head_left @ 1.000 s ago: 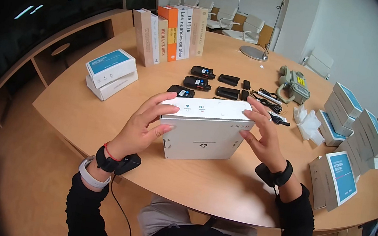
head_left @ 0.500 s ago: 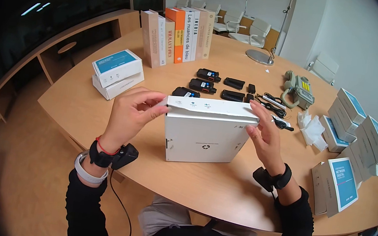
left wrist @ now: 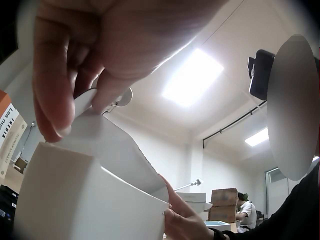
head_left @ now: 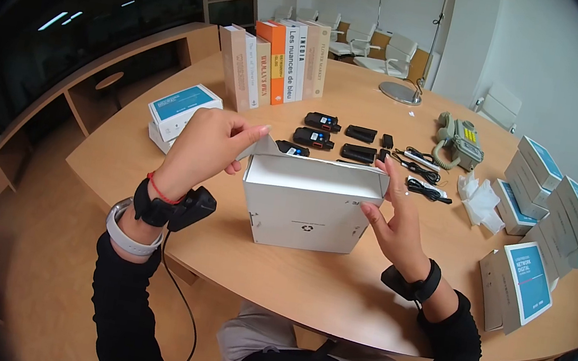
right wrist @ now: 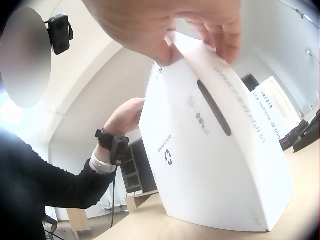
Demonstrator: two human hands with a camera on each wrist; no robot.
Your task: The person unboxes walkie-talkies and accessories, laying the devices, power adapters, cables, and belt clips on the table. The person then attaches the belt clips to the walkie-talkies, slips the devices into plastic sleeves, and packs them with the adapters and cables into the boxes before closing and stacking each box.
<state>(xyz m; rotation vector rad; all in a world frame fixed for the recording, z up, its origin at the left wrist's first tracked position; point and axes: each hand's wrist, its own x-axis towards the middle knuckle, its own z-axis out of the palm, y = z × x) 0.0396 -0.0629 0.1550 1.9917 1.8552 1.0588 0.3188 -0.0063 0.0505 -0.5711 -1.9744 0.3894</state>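
A white cardboard box point(head_left: 306, 216) stands upright on the wooden table, its top lid point(left wrist: 112, 137) lifted along the left side. My left hand point(head_left: 202, 142) pinches the raised left corner of that lid between thumb and fingers. At the box's upper right corner, my right hand point(head_left: 400, 229) holds on, with the thumb on the near face and the fingers on the far side. In the right wrist view, the box's side panel shows a dark slot point(right wrist: 214, 107) below those fingers. The box's contents are hidden in the head view.
Behind the box lie several black handheld devices point(head_left: 314, 138), battery-like packs point(head_left: 358, 153) and cables point(head_left: 419, 171). Upright books point(head_left: 279, 65) stand at back left, near white-and-blue boxes point(head_left: 185, 107). To the right are a telephone point(head_left: 461, 142), crumpled white wrapping point(head_left: 480, 200) and more boxes point(head_left: 519, 279).
My left hand has shifted from the box's upper left edge to the lid corner and raised it, so the lid has opened. My right hand stays at the upper right corner.
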